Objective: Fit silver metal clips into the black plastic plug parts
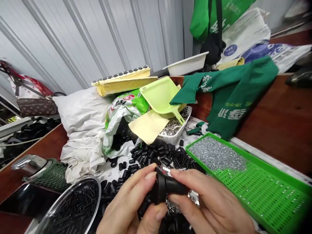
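Low in the middle of the head view, both hands are closed on one black flared part with a narrower stem (161, 185). My left hand (133, 198) pinches its wide end between thumb and fingers. Around the stem, my right hand (207, 198) has its thumb and fingers pressed. Small black cylindrical caps (146, 156) and black screws (181, 160) lie heaped just beyond the hands. Shiny metal pieces (172, 208) show under and between the hands. The palms and some fingertips are hidden.
A green slotted tray (258, 185) with small silvery pieces stands right. At left is a clear round tub (97, 195) of black screws. Behind sit a white basket (179, 138) of metal pins, a yellow-green dustpan (159, 94), white sack (80, 120) and dark green bag (234, 94).
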{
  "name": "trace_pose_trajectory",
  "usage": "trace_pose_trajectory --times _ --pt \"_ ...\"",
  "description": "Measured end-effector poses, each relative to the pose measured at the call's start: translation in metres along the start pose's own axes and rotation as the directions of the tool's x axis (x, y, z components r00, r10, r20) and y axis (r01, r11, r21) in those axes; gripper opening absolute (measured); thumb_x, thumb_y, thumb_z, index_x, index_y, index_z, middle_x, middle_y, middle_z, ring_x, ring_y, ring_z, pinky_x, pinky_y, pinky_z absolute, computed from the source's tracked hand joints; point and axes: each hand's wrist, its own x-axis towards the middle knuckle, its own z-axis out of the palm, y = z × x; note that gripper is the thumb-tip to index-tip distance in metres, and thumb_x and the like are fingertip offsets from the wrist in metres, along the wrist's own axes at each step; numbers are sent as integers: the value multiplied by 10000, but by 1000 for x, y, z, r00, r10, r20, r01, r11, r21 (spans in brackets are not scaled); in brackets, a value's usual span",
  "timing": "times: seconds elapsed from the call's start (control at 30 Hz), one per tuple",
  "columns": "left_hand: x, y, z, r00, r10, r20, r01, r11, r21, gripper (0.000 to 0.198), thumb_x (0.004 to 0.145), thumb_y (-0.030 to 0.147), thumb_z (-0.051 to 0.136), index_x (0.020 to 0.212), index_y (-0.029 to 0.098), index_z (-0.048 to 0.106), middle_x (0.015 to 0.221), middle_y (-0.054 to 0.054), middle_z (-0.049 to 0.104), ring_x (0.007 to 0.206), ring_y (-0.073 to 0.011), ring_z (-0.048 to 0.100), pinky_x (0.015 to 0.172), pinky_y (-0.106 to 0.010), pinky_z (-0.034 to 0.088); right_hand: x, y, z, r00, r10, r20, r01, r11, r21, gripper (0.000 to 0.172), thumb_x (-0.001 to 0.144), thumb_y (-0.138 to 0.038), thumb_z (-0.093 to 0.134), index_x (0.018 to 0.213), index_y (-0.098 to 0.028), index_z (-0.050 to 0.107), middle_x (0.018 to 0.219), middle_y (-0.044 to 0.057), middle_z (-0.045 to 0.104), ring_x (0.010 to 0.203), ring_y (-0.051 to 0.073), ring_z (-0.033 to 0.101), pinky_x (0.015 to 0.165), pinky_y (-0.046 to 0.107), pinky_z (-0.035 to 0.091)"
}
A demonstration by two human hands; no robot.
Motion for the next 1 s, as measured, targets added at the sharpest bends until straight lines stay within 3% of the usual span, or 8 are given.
trace_pose_trajectory --times 0.2,0.4,0.53,0.63,0.73,0.8,0.93,1.0 --pt "2 -2 4 1000 -28 13 27 997 68 356 817 193 583 1134 355 603 1128 45 649 933 -206 662 801 -306 582 5 7 4 991 -99 92 103 994 -32 200 917 -320 466 1098 -247 509 853 38 691 706 187 648 649 295 526" --pt "2 -9 9 997 -74 25 72 995 68 396 805 121 564 1135 336 606 1120 38 652 949 -211 659 852 -322 567 8 6 10 999 -45 18 45 999 13 164 927 -331 461 1019 -225 546 815 44 685 697 191 651 592 285 502" --pt "2 -14 11 993 -112 29 112 993 26 374 792 141 594 1122 315 618 1110 20 659 954 -210 657 869 -331 557 12 6 9 996 -32 81 23 994 106 152 924 -308 471 938 -196 572 722 27 655 618 166 623 560 272 473" --pt "3 -21 13 989 -141 49 139 989 40 361 781 154 612 1116 289 628 1087 2 672 922 -200 668 852 -312 559 12 10 11 968 111 227 -171 948 267 163 910 -320 492 866 -202 597 688 0 629 590 139 598 536 238 459" --pt "5 -33 17 977 -190 99 188 982 30 302 789 186 609 1082 244 654 1047 -26 690 889 -190 677 800 -269 570 9 18 20 849 310 428 -482 786 387 251 921 -363 453 782 -204 590 588 -31 567 472 100 523 429 195 408" --pt "7 -42 22 959 -254 122 258 966 -13 262 802 211 596 1053 221 671 1024 -35 698 885 -182 678 775 -240 569 7 26 27 801 353 483 -551 750 366 293 923 -387 435 761 -194 584 571 -33 540 436 87 478 397 188 381" --pt "11 -52 33 889 -428 162 449 884 -128 254 812 230 573 1035 166 679 1005 -59 704 896 -189 672 824 -270 546 3 39 37 876 327 353 -423 874 240 237 890 -376 493 995 -181 579 670 -11 562 528 111 530 458 204 438" --pt "12 -54 35 856 -481 188 513 834 -203 260 809 222 569 1031 144 679 991 -70 707 872 -194 674 822 -289 545 0 43 39 916 308 257 -362 911 198 329 865 -353 538 1143 -179 510 771 13 585 580 122 567 514 226 488"
